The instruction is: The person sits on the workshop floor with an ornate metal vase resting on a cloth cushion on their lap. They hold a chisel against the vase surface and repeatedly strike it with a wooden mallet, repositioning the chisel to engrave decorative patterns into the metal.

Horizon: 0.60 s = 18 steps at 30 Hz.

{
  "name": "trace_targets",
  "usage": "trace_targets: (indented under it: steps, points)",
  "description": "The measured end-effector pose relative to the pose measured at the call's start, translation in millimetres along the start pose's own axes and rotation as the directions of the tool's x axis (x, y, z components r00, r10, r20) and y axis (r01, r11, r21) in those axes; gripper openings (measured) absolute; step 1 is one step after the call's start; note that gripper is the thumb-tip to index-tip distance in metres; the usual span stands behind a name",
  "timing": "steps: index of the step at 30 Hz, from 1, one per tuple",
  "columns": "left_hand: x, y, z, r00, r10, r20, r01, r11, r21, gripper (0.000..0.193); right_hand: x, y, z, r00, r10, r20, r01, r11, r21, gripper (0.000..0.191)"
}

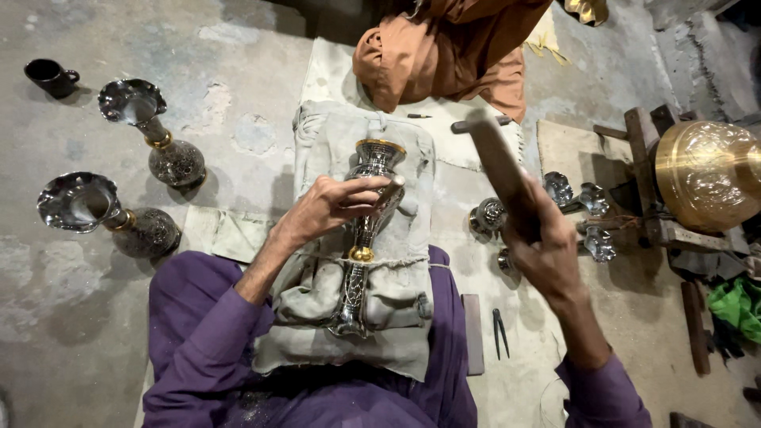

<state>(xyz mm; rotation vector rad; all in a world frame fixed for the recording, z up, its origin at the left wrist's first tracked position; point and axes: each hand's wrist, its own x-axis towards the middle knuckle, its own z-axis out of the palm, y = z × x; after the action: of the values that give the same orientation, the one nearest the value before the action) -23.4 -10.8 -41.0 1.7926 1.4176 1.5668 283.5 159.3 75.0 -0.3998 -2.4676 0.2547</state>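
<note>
Vase (pixel 366 238) laid on cloth pad (pixel 333 317) across lap. Left hand (pixel 329 208) wrapped around neck, steadying. Right hand (pixel 547 254) clenched on raised mallet (pixel 495 162). Risks: glancing blow struck fingers; loose hold let vase roll, denting engraving.

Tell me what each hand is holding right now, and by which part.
The left hand grips a small chisel-like tool against the neck of the engraved metal vase lying on the cloth pad. The right hand holds a wooden mallet by its lower end.
</note>
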Motion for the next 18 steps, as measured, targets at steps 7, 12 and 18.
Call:
trace_targets:
  steps: [7, 12, 18]
  points:
    - [-1, -1, 1, 1.0, -0.022, 0.0, 0.022, 1.0, -0.003, 0.056, 3, 3, 1, 0.995, -0.05, 0.086, 0.073, 0.951, -0.299, 0.069]
    - [-1, -3, 0, 0.999, -0.044, -0.003, 0.044, 0.999, 0.011, 0.057, 3, 5, 6, 0.99, -0.072, 0.122, 0.13, 0.804, -0.58, 0.064]
    - [-3, -6, -1, 1.0, 0.029, -0.006, -0.029, 1.0, -0.011, 0.056, -1, -6, 3, 0.986, -0.033, 0.166, 0.125, 0.805, -0.58, 0.074]
